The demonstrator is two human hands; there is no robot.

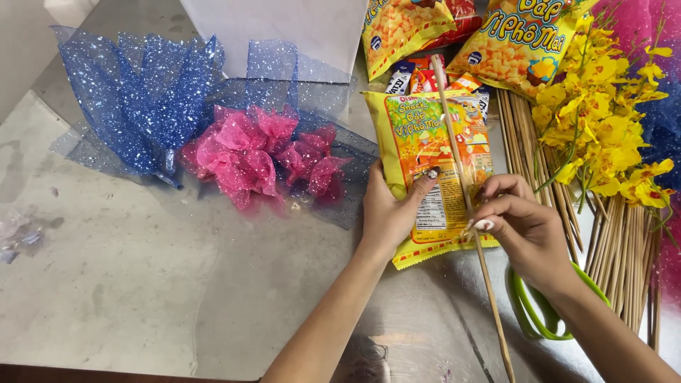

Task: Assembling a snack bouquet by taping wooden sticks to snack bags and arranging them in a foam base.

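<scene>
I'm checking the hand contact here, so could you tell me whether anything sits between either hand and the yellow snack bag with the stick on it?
Nothing visible does. The left hand grips the yellow snack bag directly at its left edge, and the right hand pinches the wooden stick lying lengthwise on the bag's face.

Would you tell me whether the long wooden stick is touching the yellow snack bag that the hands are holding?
Touching. The head view shows the wooden stick lying flat along the yellow snack bag, pressed there by the right hand.
</scene>
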